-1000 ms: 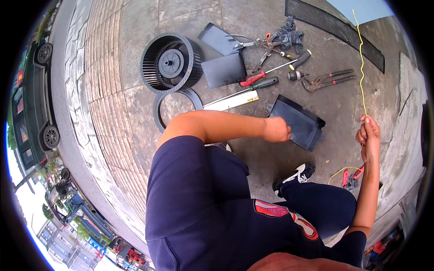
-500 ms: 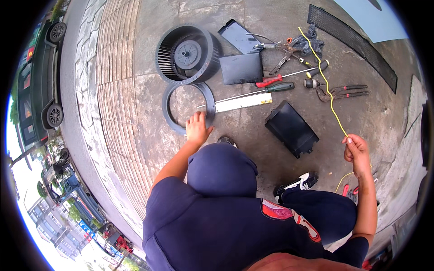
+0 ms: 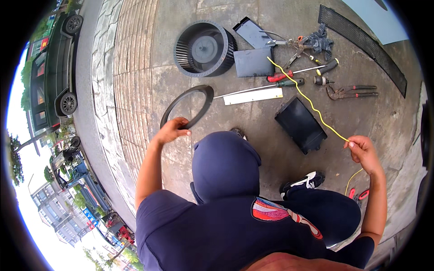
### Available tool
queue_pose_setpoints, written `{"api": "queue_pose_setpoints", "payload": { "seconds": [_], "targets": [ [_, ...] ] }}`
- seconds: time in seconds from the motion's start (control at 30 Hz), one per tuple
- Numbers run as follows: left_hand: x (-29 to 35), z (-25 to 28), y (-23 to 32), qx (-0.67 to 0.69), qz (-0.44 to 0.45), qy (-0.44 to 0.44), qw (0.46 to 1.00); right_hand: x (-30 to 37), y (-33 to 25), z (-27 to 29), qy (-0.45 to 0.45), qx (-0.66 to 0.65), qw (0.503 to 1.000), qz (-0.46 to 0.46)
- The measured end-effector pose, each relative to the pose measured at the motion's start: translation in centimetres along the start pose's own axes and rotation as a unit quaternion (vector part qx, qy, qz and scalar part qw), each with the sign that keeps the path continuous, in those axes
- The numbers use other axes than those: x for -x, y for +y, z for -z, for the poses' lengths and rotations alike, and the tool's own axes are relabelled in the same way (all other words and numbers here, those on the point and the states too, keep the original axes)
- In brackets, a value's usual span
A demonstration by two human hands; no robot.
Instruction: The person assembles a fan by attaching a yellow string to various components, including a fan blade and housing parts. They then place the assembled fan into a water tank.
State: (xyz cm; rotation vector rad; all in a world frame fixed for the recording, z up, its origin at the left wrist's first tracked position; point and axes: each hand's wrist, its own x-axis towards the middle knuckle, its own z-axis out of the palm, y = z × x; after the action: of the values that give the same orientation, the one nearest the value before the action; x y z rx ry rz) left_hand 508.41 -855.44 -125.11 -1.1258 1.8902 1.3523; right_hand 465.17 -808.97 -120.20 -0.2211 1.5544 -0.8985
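My left hand (image 3: 172,131) grips the near edge of a thin black ring (image 3: 192,103) lying on the concrete. My right hand (image 3: 364,152) pinches a yellow wire (image 3: 307,97) that runs from my fingers up and left across a black rectangular tray (image 3: 300,124) toward the tools. My knees in dark blue trousers fill the lower middle, with a black and white shoe (image 3: 302,183) beside them.
A round black blower wheel (image 3: 204,47) stands at the top. Two dark panels (image 3: 253,61), a white strip (image 3: 253,96), screwdrivers (image 3: 285,76), pliers (image 3: 350,91) and a long black mesh grille (image 3: 361,43) lie nearby. Red-handled cutters (image 3: 357,195) lie by my right leg. Cars are parked at left.
My left hand has moved left from the tray to the black ring and closed on its edge. My right hand has lowered the yellow wire, which now lies slanted over the tray.
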Motion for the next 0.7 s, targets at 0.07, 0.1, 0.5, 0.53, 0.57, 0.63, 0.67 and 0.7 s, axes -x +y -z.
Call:
{"api": "queue_pose_setpoints", "payload": {
  "seconds": [0.07, 0.1, 0.5, 0.53, 0.57, 0.63, 0.67, 0.7],
  "targets": [
    [4.1, 3.8, 3.3, 0.082, -0.010, 0.027, 0.996, 0.5, -0.1, 0.1, -0.019, 0.015, 1.000, 0.003],
    [5.9, 5.4, 5.3, 0.082, -0.019, 0.008, 0.996, 0.5, -0.6, -0.1, -0.040, 0.022, 0.999, -0.001],
    [1.7, -10.5, 37.3, -0.086, -0.417, -0.107, 0.898, 4.3, 1.0, 3.5, 0.050, -0.042, 0.985, 0.162],
    [0.1, -13.7, 39.6, -0.141, -0.455, -0.126, 0.870, 5.0, 1.8, 4.4, 0.080, -0.077, 0.978, 0.175],
    [-1.3, -17.2, 41.3, -0.187, -0.493, -0.142, 0.838, 5.2, 3.1, 5.2, 0.106, -0.109, 0.969, 0.193],
    [-3.9, -24.2, 42.9, -0.263, -0.558, -0.173, 0.768, 6.2, 5.4, 6.1, 0.133, -0.166, 0.952, 0.222],
    [-5.3, -27.6, 43.3, -0.291, -0.592, -0.186, 0.728, 6.9, 6.9, 6.3, 0.163, -0.199, 0.936, 0.240],
    [-6.2, -30.9, 43.3, -0.279, -0.602, -0.216, 0.716, 7.3, 8.8, 6.5, 0.190, -0.232, 0.918, 0.258]
  ]
}}
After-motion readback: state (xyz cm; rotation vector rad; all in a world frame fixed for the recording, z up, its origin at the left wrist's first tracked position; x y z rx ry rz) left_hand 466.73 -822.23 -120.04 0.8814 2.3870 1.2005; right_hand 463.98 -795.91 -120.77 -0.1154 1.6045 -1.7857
